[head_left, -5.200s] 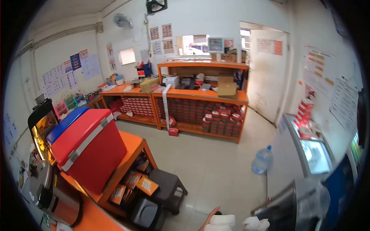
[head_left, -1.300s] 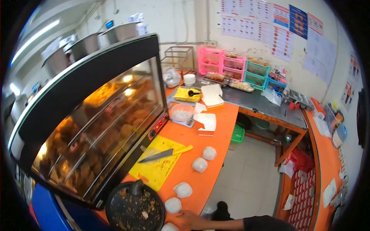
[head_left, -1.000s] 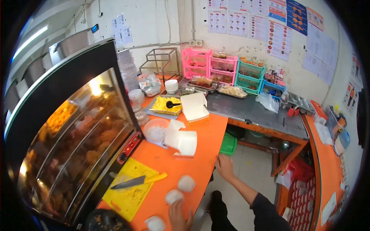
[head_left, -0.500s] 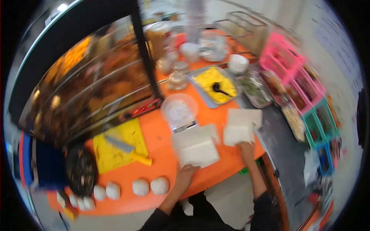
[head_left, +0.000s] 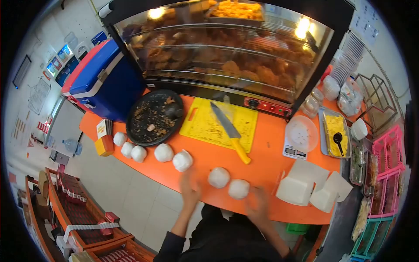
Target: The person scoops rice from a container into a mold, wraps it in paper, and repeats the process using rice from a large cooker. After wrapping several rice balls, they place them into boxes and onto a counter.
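My left hand [head_left: 190,192], blurred by motion, is held out with its fingers apart just below a white round wrapped bundle [head_left: 182,161]. Beside another such bundle [head_left: 238,189] is my right hand [head_left: 258,205], also smeared, thumb and fingers spread. A third bundle [head_left: 218,177] sits between the hands. Several more white bundles line the table edge to the left. To the right of my right hand stand two open white takeaway boxes, one box [head_left: 293,190] next to the other [head_left: 323,199], lids folded back.
A knife [head_left: 227,124] with a yellow handle lies on a yellow cutting board [head_left: 201,129]. Left of it sits a black stone mortar [head_left: 144,131]. A heated display case [head_left: 218,91] stands behind. A bowl on a scale [head_left: 301,133] and a tray of yellow food [head_left: 336,124] are at right.
My view has swung left. Both hands have left the white boxes, which they were touching, and are now by the white bundles.
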Action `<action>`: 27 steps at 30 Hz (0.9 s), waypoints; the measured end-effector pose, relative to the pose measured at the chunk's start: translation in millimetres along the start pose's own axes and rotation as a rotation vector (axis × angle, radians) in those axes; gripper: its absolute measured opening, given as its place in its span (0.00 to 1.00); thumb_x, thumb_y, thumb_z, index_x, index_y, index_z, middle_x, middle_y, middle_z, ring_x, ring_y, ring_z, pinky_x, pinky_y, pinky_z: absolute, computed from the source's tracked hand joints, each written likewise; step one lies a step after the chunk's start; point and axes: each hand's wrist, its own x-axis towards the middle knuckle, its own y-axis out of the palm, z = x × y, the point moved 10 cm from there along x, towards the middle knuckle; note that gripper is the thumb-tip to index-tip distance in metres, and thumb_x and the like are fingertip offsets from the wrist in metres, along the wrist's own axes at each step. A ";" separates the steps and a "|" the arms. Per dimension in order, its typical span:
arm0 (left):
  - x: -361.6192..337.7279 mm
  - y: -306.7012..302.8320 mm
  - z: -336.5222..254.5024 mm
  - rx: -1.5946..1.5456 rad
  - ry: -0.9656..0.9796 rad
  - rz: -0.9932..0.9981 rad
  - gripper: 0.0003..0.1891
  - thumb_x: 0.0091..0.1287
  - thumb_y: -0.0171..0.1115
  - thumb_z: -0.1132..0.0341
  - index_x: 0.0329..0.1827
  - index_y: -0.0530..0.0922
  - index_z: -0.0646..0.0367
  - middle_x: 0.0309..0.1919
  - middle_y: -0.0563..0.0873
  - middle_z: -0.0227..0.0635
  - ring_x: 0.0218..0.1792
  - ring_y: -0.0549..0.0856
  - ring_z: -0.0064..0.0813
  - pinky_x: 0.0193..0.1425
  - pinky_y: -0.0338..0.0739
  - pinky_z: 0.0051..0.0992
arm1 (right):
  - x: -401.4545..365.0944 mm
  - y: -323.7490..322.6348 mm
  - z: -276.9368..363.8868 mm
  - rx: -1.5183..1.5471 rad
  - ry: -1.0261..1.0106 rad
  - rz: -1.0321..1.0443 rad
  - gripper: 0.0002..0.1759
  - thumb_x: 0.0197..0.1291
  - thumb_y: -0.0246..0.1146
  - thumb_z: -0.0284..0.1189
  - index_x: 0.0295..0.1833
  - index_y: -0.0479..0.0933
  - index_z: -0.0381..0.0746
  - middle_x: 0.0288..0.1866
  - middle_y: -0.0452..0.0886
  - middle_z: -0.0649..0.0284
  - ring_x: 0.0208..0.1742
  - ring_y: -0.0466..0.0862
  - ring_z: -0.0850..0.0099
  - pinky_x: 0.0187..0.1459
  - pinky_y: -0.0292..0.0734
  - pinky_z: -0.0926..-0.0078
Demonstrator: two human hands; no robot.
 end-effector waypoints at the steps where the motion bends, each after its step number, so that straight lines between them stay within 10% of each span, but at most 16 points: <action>1: 15.5 -29.4 55.7 -0.067 -0.211 -0.159 0.24 0.59 0.56 0.69 0.57 0.63 0.69 0.53 0.70 0.50 0.55 0.70 0.45 0.58 0.63 0.39 | 24.5 63.9 15.1 0.077 -0.043 0.182 0.21 0.47 0.62 0.24 0.49 0.69 0.35 0.51 0.68 0.50 0.58 0.66 0.54 0.57 0.62 0.59; 4: 40.4 -54.5 187.5 -0.275 -0.568 -0.321 0.31 0.56 0.61 0.63 0.59 0.59 0.69 0.55 0.67 0.51 0.56 0.68 0.43 0.58 0.63 0.36 | 98.1 208.6 22.1 -0.063 0.018 0.356 0.37 0.46 0.66 0.39 0.61 0.60 0.42 0.59 0.61 0.48 0.62 0.62 0.49 0.57 0.63 0.54; 6: 59.9 -20.4 240.4 -0.398 -0.755 -0.070 0.37 0.50 0.68 0.61 0.57 0.58 0.70 0.53 0.67 0.51 0.54 0.69 0.43 0.57 0.64 0.35 | 129.3 261.9 23.3 -0.166 0.126 0.417 0.39 0.46 0.67 0.40 0.63 0.59 0.45 0.60 0.60 0.47 0.62 0.61 0.48 0.57 0.63 0.53; 9: 94.3 2.2 237.7 -0.239 -0.426 0.061 0.39 0.43 0.72 0.60 0.54 0.60 0.70 0.49 0.70 0.50 0.51 0.71 0.42 0.55 0.66 0.34 | 128.3 322.0 9.6 -0.319 0.108 0.544 0.41 0.39 0.70 0.40 0.61 0.61 0.47 0.57 0.62 0.47 0.59 0.64 0.47 0.51 0.68 0.53; 13: 88.6 -6.2 229.6 -0.013 -0.461 0.151 0.43 0.37 0.75 0.53 0.52 0.63 0.67 0.48 0.74 0.51 0.50 0.75 0.43 0.54 0.68 0.34 | 57.1 339.5 5.1 -0.546 -0.307 0.631 0.35 0.31 0.70 0.33 0.52 0.68 0.45 0.42 0.70 0.52 0.48 0.72 0.53 0.42 0.70 0.55; 17: 68.4 -2.9 234.3 0.349 -0.574 0.447 0.46 0.34 0.72 0.42 0.50 0.68 0.72 0.45 0.75 0.56 0.47 0.76 0.49 0.50 0.71 0.40 | 5.9 214.4 24.3 0.396 0.144 0.767 0.27 0.37 0.68 0.29 0.47 0.69 0.40 0.42 0.72 0.56 0.44 0.74 0.61 0.45 0.71 0.62; 19: 67.9 -6.9 213.6 0.334 -0.500 0.410 0.46 0.29 0.76 0.46 0.46 0.67 0.72 0.42 0.75 0.60 0.44 0.77 0.53 0.45 0.74 0.42 | 2.3 100.2 11.5 0.540 0.166 0.419 0.28 0.39 0.70 0.30 0.48 0.69 0.39 0.43 0.73 0.60 0.45 0.75 0.66 0.46 0.72 0.67; 23: 55.1 -1.5 215.0 0.246 -0.507 0.396 0.42 0.29 0.77 0.54 0.45 0.66 0.70 0.43 0.76 0.56 0.43 0.78 0.48 0.46 0.74 0.38 | -23.7 -117.9 -83.4 -0.127 0.519 -0.229 0.31 0.38 0.70 0.33 0.51 0.68 0.41 0.46 0.73 0.60 0.43 0.78 0.68 0.43 0.74 0.66; 27: 30.0 -16.6 215.3 0.081 -0.605 0.184 0.40 0.33 0.75 0.57 0.48 0.66 0.69 0.44 0.77 0.49 0.45 0.78 0.41 0.48 0.73 0.35 | -19.0 -141.7 -168.7 -0.492 0.862 -0.150 0.34 0.40 0.67 0.42 0.55 0.66 0.41 0.49 0.73 0.53 0.50 0.76 0.62 0.50 0.70 0.63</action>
